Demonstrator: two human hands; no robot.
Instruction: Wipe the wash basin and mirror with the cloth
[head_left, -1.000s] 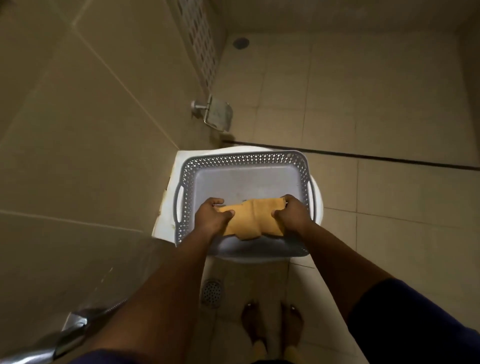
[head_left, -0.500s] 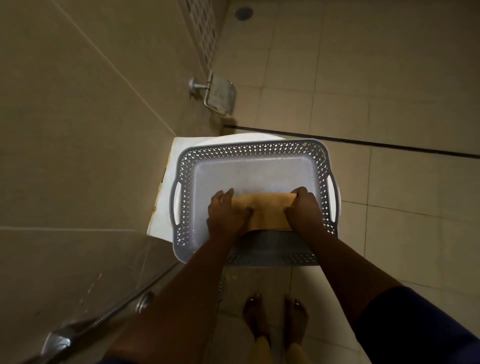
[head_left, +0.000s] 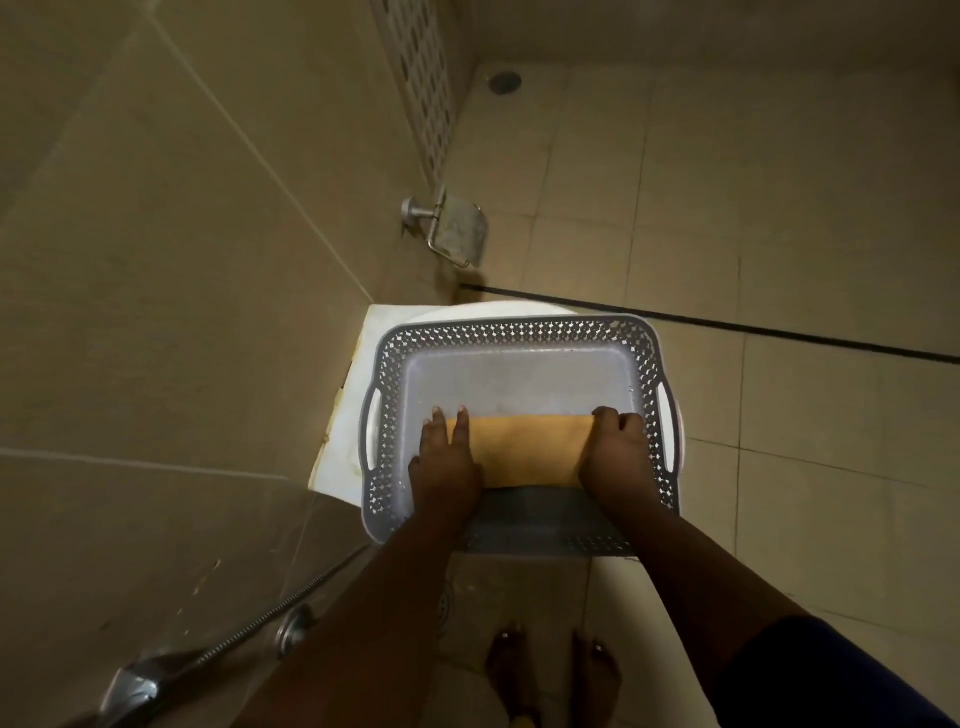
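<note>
An orange cloth, folded into a flat rectangle, lies on the near part of the floor of a grey perforated basket. My left hand rests on the cloth's left end with straight fingers pointing away from me. At the cloth's right end my right hand holds it with fingers curled over the edge. No wash basin or mirror is in view.
The basket stands on a white toilet lid against the tiled left wall. A metal paper holder sticks out of that wall above it. A spray head with a metal hose hangs at lower left. My bare feet stand on the tiled floor.
The bunched cloth has been spread into a wider, flat rectangle in the basket. My hands moved apart to its two ends, and my left fingers straightened.
</note>
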